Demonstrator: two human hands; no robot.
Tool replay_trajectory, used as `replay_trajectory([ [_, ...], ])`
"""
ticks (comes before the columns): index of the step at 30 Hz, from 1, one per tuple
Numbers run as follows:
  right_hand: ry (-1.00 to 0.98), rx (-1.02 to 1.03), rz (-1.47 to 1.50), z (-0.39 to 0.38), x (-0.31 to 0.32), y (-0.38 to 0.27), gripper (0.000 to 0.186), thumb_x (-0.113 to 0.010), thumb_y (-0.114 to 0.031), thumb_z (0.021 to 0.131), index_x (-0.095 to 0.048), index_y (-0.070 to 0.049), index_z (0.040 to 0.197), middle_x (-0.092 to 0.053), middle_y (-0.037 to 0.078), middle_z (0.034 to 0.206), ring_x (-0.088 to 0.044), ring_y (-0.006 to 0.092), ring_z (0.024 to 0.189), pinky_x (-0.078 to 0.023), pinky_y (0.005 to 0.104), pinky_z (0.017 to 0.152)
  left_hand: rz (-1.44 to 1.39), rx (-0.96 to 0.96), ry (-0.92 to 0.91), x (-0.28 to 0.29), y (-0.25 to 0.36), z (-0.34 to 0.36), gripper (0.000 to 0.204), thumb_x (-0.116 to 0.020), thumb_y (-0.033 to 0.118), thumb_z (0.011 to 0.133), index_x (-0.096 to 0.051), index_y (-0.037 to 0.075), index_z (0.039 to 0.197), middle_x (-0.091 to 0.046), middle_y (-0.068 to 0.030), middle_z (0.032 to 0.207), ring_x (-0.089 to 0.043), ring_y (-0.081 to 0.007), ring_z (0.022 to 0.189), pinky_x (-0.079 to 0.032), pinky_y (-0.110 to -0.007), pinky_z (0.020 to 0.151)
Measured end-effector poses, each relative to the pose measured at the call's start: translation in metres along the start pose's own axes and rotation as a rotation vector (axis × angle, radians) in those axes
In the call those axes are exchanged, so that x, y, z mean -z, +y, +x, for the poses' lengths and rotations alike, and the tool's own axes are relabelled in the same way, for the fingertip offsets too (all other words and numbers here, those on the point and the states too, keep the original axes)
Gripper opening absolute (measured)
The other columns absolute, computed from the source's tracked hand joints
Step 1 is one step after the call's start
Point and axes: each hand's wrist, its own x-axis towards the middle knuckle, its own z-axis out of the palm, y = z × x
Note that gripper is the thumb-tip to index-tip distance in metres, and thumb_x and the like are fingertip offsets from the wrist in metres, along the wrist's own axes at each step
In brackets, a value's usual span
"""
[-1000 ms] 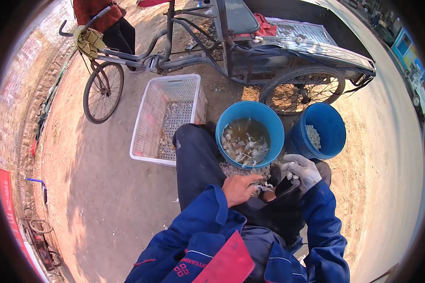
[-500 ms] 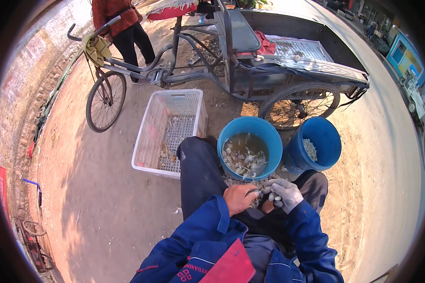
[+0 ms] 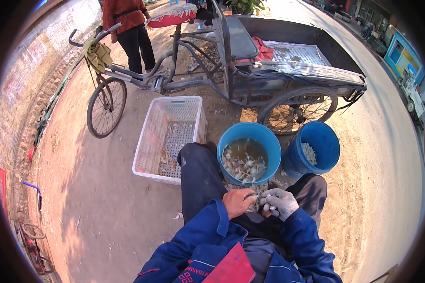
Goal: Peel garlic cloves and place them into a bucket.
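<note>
My bare left hand (image 3: pixel 237 203) is closed over my lap, its fingertips meeting those of the other hand; a small shiny bit shows there, too small to name. My right hand (image 3: pixel 283 203), in a whitish glove, is closed around pale garlic cloves (image 3: pixel 267 207). Just beyond my hands stands a light-blue bucket (image 3: pixel 225 170) of murky water with garlic and loose skins (image 3: pixel 243 165) in it. To its right, a darker blue bucket (image 3: pixel 329 146), tilted, holds white peeled cloves (image 3: pixel 309 153).
A white perforated plastic crate (image 3: pixel 144 165) stands left of my knee, with scraps on its floor. Behind is a cargo tricycle (image 3: pixel 250 87) with a rear wheel (image 3: pixel 297 112) close to the buckets. A person in a red top (image 3: pixel 123 19) stands beyond it. A road (image 3: pixel 392 155) runs along the right.
The view has tipped slightly, so the buckets, crate and tricycle sit a little lower. My hands stay together over my lap, with small finger movements; the standing person shows farther right.
</note>
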Motion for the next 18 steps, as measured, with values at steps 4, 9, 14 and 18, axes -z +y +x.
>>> replay_trajectory([
  [4,0.052,-0.003,-0.024,0.004,0.003,0.007,0.018,-0.068,-0.008,0.111,-0.073,0.003,0.124,-0.08,0.01,0.093,-0.069,0.0093,0.065,-0.045,0.021,0.05,-0.001,-0.021,0.011,-0.003,-0.003,0.0,0.039,-0.075,0.035,0.1,-0.084,0.009,0.127,-0.084,-0.0195,0.117,-0.08,-0.0402,0.11,-0.062,-0.048,0.099],
  [9,0.103,0.002,-0.034,0.004,0.002,0.012,0.015,-0.073,-0.013,0.109,-0.076,0.0,0.116,-0.081,0.007,0.087,-0.067,0.0076,0.058,-0.042,0.0226,0.047,-0.012,-0.027,-0.003,-0.007,-0.003,0.002,0.039,-0.076,0.035,0.1,-0.083,0.008,0.127,-0.084,-0.0195,0.117,-0.08,-0.0401,0.109,-0.062,-0.047,0.098],
  [14,0.127,-0.026,-0.072,0.005,0.002,0.014,0.016,-0.076,-0.017,0.109,-0.077,-0.001,0.11,-0.079,0.008,0.087,-0.066,0.0089,0.059,-0.04,0.0217,0.047,-0.017,-0.088,0.026,-0.014,-0.008,0.004,0.038,-0.076,0.033,0.1,-0.083,0.007,0.126,-0.084,-0.0195,0.114,-0.081,-0.0396,0.106,-0.062,-0.046,0.095],
  [18,0.157,-0.047,-0.112,0.001,-0.003,0.009,0.021,-0.077,-0.022,0.109,-0.077,-0.003,0.099,-0.079,0.005,0.082,-0.065,0.0079,0.055,-0.04,0.0227,0.047,-0.013,-0.112,0.036,-0.016,-0.01,0.003,0.036,-0.076,0.032,0.1,-0.083,0.006,0.124,-0.084,-0.0194,0.112,-0.081,-0.0391,0.103,-0.062,-0.046,0.093],
])
